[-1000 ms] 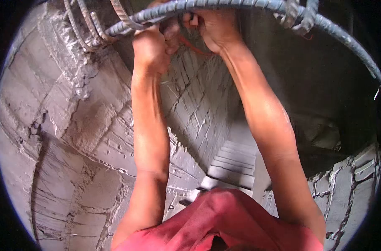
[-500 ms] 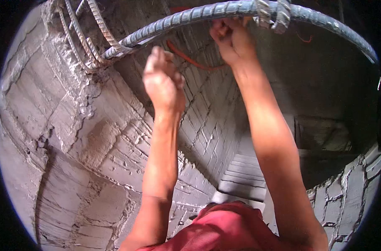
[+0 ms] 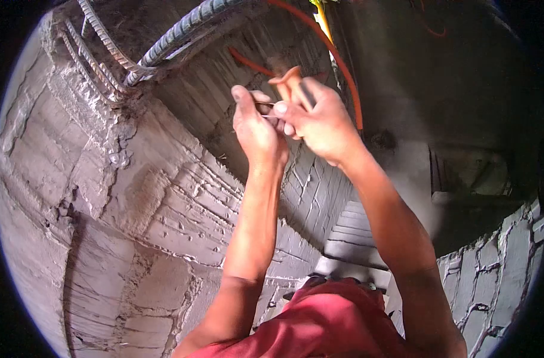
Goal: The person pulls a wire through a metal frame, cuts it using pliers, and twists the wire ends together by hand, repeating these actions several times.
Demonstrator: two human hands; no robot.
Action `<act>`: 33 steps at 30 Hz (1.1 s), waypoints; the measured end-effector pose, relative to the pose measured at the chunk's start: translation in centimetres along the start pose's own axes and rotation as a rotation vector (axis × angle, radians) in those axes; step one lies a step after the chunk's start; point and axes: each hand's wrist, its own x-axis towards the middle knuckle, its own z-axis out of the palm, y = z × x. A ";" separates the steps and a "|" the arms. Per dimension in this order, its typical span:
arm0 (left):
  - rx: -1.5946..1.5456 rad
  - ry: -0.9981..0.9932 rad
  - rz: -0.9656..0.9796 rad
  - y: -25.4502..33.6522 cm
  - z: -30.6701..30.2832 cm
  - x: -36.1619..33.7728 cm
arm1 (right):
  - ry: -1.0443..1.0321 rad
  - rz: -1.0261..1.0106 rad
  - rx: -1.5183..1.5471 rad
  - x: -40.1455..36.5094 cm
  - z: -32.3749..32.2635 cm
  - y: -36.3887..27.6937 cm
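Observation:
My right hand (image 3: 326, 125) is closed around orange-handled pliers (image 3: 293, 86), the flared handle ends sticking out above the fingers. Most of the tool, including its jaws, is hidden by the hand. My left hand (image 3: 257, 134) is closed close beside it, fingertips pinching a thin wire (image 3: 265, 104) that runs towards the right thumb. Both hands are raised in front of the wall, below the thick ribbed steel bar (image 3: 185, 30), and touch neither.
Several thinner bent rebars (image 3: 96, 59) stick out of the rough concrete (image 3: 123, 197) at upper left. An orange cable (image 3: 343, 65) hangs behind the hands, near a yellow strip (image 3: 323, 21). Stepped blocks (image 3: 352, 232) lie below, and a blockwork wall (image 3: 493, 280) rises at lower right.
My right hand has come down from the ribbed bar and now shows the pliers. My left hand has moved right to meet it. The view has shifted, with the bar now higher.

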 end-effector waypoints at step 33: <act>-0.463 -0.365 -0.238 9.0 -9.6 3.1 | 0.140 -0.409 -0.092 6.2 10.9 3.4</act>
